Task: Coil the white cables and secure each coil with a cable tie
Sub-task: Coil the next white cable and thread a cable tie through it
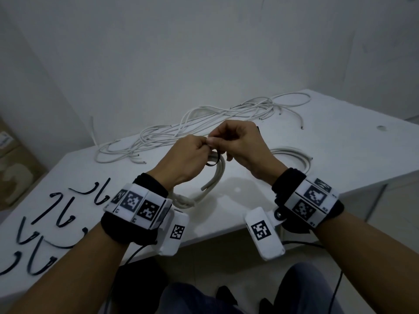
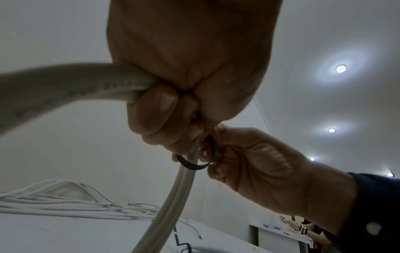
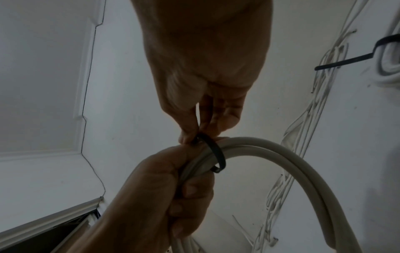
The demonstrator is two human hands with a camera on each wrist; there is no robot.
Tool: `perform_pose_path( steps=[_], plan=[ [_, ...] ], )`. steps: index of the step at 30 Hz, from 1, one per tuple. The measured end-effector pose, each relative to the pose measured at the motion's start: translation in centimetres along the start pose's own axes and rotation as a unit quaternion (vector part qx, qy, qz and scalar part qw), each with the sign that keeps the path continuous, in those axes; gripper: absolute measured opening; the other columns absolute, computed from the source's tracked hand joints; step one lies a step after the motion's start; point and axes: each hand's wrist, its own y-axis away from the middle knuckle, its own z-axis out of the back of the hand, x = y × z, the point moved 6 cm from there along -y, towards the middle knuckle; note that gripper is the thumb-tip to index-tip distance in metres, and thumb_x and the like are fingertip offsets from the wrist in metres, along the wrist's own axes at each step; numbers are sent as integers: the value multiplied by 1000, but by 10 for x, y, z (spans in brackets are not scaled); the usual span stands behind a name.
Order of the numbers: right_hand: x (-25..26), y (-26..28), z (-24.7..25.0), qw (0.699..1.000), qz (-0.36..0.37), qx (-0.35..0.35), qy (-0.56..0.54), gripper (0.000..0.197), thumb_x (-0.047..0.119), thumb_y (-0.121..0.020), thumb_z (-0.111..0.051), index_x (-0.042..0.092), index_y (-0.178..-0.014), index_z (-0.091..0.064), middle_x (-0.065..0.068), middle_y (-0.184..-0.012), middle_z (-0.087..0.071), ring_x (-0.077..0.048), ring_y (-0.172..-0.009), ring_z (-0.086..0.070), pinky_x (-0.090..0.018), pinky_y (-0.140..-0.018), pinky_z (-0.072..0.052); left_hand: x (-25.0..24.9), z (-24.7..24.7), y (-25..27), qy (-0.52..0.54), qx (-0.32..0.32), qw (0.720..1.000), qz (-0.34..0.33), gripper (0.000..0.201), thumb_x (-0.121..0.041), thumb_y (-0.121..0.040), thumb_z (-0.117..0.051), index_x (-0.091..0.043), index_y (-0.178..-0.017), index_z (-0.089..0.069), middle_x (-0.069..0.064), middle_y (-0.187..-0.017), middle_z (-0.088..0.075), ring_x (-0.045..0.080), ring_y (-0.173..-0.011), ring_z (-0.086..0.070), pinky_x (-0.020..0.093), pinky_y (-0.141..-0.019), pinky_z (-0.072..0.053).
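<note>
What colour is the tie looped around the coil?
Black cable tie, clearest in the right wrist view.

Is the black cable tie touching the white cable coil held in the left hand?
Touching. The right wrist view shows the black cable tie wrapped against the white cable coil, beside the left hand.

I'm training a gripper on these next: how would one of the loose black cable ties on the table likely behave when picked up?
Likely light and springy: the spare cable ties lie curled. Probably flexible, since the tie bends round the coil between the left hand and right hand. Thin and flat, so perhaps hard to pinch.
</note>
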Motion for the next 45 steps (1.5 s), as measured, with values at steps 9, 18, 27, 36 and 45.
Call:
perform_pose_path(
  steps=[9, 18, 27, 36, 45],
  plan=[
    [12, -7, 6, 997, 36, -41, 57, 17, 11, -79, -74, 10, -66, -63, -6, -59, -62, -11, -53, -57, -19, -50, -43, -8, -1, 1, 84, 34, 996, 3, 15, -26, -95, -45, -23, -103, -58, -13, -58, -52, 1, -41, -41, 12, -38, -29],
    [61, -38, 26, 979, 116, -120, 119, 24, 21, -84, -70, 19, -66, -56, 1, -60, -59, -13, -54, -57, -18, -49, -44, -9, 7, -4, 102, 38, 993, 50, 14, -27, -94, -45, -19, -88, -55, -11, -46, -40, 6, -36, -28, 21, -39, -22],
    [32, -18, 2, 990, 104, 5, 95, 7, 20, -86, -66, 13, -87, -64, -2, -73, -64, -20, -68, -61, -33, -62, -53, -7, 15, -11, 126, 10, 991, 45, 20, -24, -98, -39, -14, -106, -54, -12, -42, -49, 9, -38, -33, 21, -41, -23],
    [24, -33, 4, 979, 31, -43, 195, 28, 17, -88, -63, -6, -74, -53, -16, -66, -55, -19, -60, -46, -31, -57, -39, -3, -4, -2, 112, 61, 990, 66, 12, -20, -93, -44, -14, -84, -48, -3, -51, -43, 15, -44, -26, 24, -41, -21],
    [23, -31, 14, 998, -4, 9, 60, 21, 20, -91, -63, 7, -75, -60, -4, -64, -59, -12, -57, -54, -20, -57, -44, 0, 1, -7, 194, 118, 964, 137, 29, -27, -97, -44, -24, -71, -34, -3, -49, -26, 9, -38, -16, 13, -41, -11]
  ],
)
